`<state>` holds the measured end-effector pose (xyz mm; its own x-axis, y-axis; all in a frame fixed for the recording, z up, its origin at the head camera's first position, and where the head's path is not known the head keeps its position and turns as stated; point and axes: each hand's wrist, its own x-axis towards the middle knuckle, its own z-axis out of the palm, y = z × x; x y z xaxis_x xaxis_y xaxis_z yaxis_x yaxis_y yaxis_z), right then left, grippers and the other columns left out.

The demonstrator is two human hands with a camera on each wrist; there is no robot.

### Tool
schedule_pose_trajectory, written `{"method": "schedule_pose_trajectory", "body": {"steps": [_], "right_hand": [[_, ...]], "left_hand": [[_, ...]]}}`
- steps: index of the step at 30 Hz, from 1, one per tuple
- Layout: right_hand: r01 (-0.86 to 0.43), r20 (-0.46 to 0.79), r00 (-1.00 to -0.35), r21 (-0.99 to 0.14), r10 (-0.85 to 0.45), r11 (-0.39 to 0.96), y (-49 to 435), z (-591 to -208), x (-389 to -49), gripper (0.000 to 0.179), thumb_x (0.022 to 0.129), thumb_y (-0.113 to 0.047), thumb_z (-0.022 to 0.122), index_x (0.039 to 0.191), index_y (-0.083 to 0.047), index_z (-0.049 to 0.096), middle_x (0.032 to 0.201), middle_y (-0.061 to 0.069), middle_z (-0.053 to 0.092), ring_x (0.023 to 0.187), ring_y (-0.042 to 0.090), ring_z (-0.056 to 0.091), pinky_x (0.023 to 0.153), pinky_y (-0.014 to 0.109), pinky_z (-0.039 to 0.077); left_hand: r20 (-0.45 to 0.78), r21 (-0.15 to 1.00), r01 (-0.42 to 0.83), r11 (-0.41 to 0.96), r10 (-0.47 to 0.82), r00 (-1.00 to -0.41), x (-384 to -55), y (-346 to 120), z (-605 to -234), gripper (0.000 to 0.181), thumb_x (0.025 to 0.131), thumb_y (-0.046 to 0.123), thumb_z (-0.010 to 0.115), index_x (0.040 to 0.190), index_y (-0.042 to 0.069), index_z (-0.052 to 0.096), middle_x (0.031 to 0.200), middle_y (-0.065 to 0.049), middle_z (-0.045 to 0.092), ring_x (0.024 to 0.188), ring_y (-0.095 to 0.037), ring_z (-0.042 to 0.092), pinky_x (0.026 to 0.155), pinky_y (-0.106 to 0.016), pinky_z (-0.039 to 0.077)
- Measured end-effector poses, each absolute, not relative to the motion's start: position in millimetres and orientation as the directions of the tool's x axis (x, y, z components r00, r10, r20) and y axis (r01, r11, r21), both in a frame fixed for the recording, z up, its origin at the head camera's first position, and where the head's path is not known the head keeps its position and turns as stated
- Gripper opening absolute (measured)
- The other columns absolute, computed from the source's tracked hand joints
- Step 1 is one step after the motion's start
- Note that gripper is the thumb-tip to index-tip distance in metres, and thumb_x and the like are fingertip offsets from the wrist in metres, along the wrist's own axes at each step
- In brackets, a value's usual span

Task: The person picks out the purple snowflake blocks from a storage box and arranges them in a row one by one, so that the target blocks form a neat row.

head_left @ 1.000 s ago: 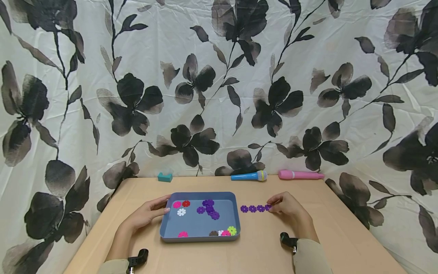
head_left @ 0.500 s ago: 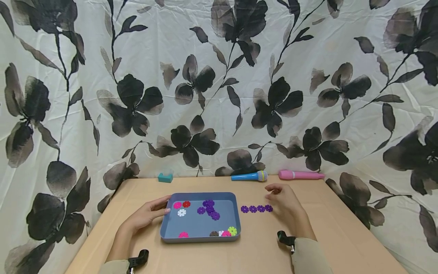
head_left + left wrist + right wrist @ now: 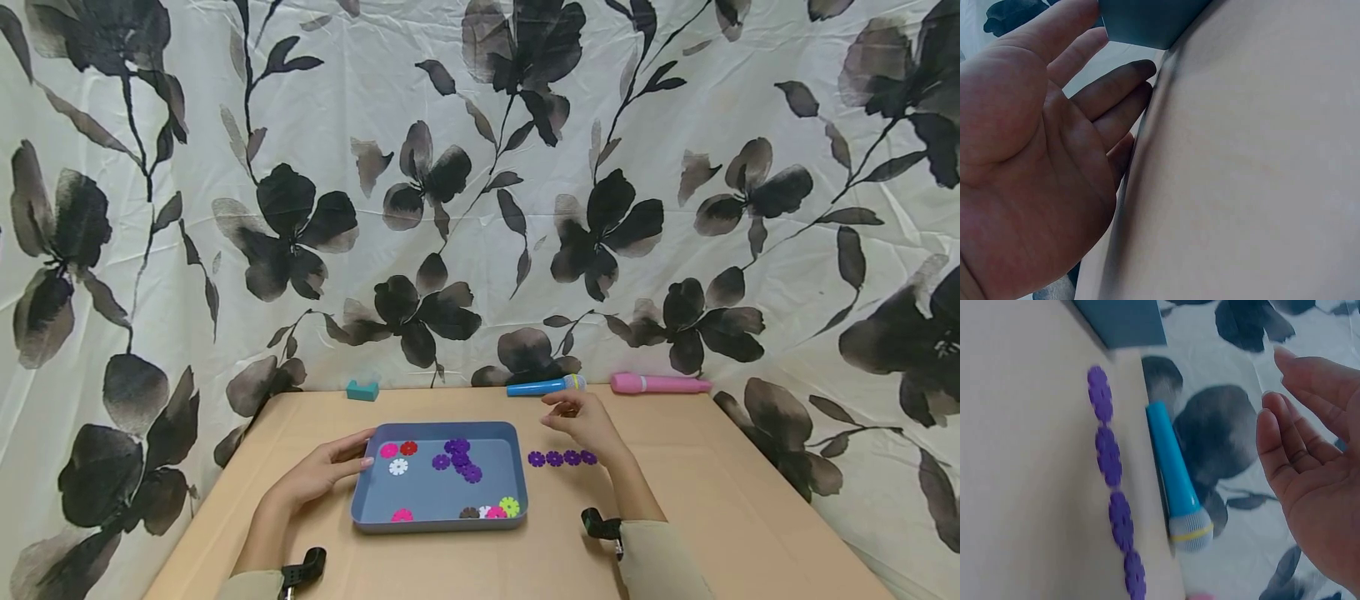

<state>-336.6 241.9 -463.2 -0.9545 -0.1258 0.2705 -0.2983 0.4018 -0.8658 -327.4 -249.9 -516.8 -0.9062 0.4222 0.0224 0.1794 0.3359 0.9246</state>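
My left hand (image 3: pixel 322 465) holds the left rim of the shallow grey-blue tray (image 3: pixel 440 526), thumb over the edge and the other fingers beside the outer wall. In the left wrist view, the lower fingers (image 3: pixel 1113 94) stretch loosely below the tray's corner. My right hand (image 3: pixel 588 425), with nothing in it, hovers loosely curled behind a row of purple flower-shaped pieces (image 3: pixel 554 458). That row runs rightward from the tray's right side. More purple pieces (image 3: pixel 460 458) cluster inside the tray, with pink, red, white, brown and green ones around its edges.
Along the table's back edge lie a blue toy microphone (image 3: pixel 536 388), partly behind the right hand, a pink bottle-shaped object (image 3: pixel 660 382) and a small teal block (image 3: pixel 362 389). A floral cloth (image 3: pixel 480 208) hangs behind the table.
My right hand has let go of the rightmost purple piece, lifted away and moved left toward the tray's back right corner. The left hand and tray stay put.
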Motion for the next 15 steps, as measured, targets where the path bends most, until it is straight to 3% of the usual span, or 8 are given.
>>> {"method": "schedule_pose_trajectory", "body": {"steps": [7, 15], "right_hand": [[-0.352, 0.288, -0.934, -0.845, -0.214, 0.403, 211, -464, -334, 0.045, 0.089, -0.01, 0.083, 0.132, -0.012, 0.069, 0.127, 0.008, 0.07, 0.106, 0.026, 0.068, 0.09, 0.03, 0.056], [-0.441, 0.298, -0.88, -0.801, -0.37, 0.404, 173, -471, -333, 0.046, 0.087, -0.009, 0.084, 0.13, -0.011, 0.071, 0.122, 0.01, 0.072, 0.102, 0.026, 0.069, 0.089, 0.032, 0.057]], "left_hand": [[0.015, 0.928, 0.168, 0.333, 0.417, -0.909, -327, -250, -516, 0.066, 0.101, 0.027, 0.069, 0.159, 0.009, 0.043, 0.164, -0.017, 0.041, 0.155, -0.039, 0.033, 0.112, -0.014, 0.038], [0.002, 0.928, 0.151, 0.342, 0.398, -0.917, -328, -250, -518, 0.067, 0.101, 0.027, 0.07, 0.159, 0.008, 0.043, 0.164, -0.017, 0.041, 0.155, -0.039, 0.033, 0.105, -0.006, 0.037]]}}
